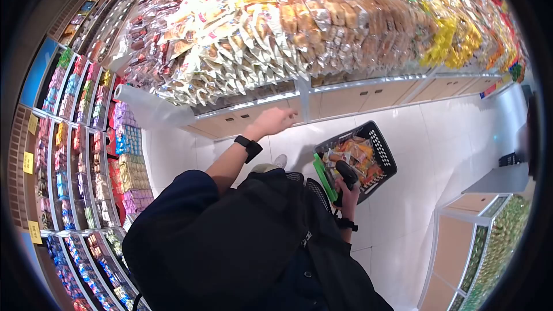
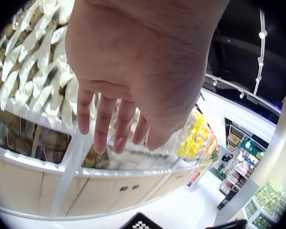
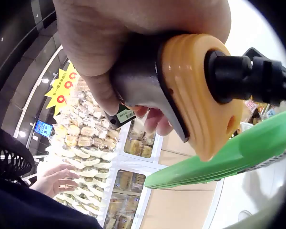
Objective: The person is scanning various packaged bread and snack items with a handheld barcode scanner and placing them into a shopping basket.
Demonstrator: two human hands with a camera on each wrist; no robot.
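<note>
Supermarket snack display: open left hand should reach squarely; right hand grips the barcode scanner beside the shopping basket.

Long display stand: heaped with bagged bread and yellow snack packets, wood-fronted cupboards below. Wall shelves: rows of coloured packets with yellow price tags. White tiled floor; low corner stand of green goods.
</note>
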